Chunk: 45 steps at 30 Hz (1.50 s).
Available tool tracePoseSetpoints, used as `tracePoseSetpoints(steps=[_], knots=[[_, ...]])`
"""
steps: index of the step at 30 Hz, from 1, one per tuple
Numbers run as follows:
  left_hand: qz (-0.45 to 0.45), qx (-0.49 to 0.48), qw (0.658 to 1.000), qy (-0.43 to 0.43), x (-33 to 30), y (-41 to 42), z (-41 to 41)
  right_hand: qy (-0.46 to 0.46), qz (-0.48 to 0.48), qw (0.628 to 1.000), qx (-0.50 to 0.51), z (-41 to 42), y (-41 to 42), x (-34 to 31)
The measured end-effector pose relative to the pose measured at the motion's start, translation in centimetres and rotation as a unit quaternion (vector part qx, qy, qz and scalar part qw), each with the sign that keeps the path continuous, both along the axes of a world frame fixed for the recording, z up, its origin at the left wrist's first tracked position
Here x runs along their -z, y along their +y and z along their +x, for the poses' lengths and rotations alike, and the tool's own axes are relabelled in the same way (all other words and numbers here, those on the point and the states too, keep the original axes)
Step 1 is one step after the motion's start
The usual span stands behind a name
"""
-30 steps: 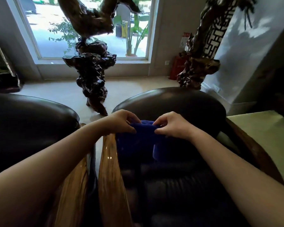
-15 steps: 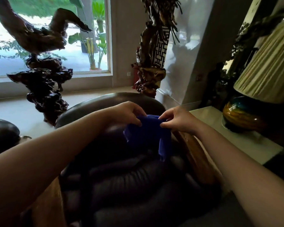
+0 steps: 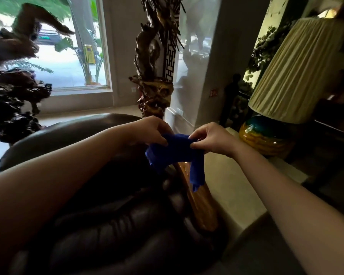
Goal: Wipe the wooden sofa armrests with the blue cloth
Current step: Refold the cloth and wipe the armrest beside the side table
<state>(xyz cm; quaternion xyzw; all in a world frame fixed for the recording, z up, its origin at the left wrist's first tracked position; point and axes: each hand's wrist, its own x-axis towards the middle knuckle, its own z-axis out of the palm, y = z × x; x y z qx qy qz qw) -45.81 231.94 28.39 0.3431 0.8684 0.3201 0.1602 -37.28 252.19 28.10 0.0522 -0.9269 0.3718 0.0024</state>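
Note:
A blue cloth (image 3: 175,153) hangs bunched in the air between both my hands, one end dangling down. My left hand (image 3: 151,130) pinches its left top edge and my right hand (image 3: 211,137) pinches its right top edge. Directly below the cloth runs the glossy wooden sofa armrest (image 3: 202,203), on the right side of the dark leather seat (image 3: 115,225). The cloth's dangling tip hangs just over the armrest's far end; I cannot tell if it touches. The sofa's other armrest is out of view.
A pale side table (image 3: 232,187) stands right of the armrest, carrying a lamp with a colourful glazed base (image 3: 264,137) and pleated shade (image 3: 294,76). A gnarled wood sculpture (image 3: 155,80) rises behind the sofa, another (image 3: 12,100) at left by the window.
The view has swung from the left armrest to the right one. Both hands carried the cloth rightward and up, and it now hangs over the right armrest.

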Motion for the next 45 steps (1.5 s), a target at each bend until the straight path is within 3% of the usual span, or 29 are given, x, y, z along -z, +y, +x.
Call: tracePoseSetpoints(steps=[11, 19, 25, 30, 36, 43, 45], knots=[[0.019, -0.024, 0.998, -0.056, 6.4, 17.2, -10.5, -0.052, 0.028, 0.998, 0.020, -11.4, 16.8, 4.7], [0.001, -0.118, 0.989, -0.086, 13.5, 25.1, -14.2, -0.107, 0.040, 0.993, -0.029, -18.9, 25.0, 12.2], [0.033, -0.236, 0.960, -0.146, 19.0, 27.6, -13.4, -0.134, 0.058, 0.982, -0.123, -22.8, 27.8, 17.3], [0.035, -0.279, 0.948, -0.148, 24.8, 29.0, -13.5, -0.153, 0.077, 0.973, -0.152, -24.7, 28.6, 22.6], [0.010, -0.297, 0.943, -0.148, 35.5, 29.8, -15.1, -0.169, 0.121, 0.968, -0.141, -26.8, 28.8, 33.0], [-0.023, -0.271, 0.952, -0.143, 46.5, 30.5, -17.5, -0.121, 0.166, 0.966, -0.155, -28.5, 28.8, 44.6], [0.010, -0.310, 0.945, -0.103, 48.8, 30.7, -16.7, -0.095, 0.147, 0.973, -0.152, -27.4, 28.7, 47.1]])
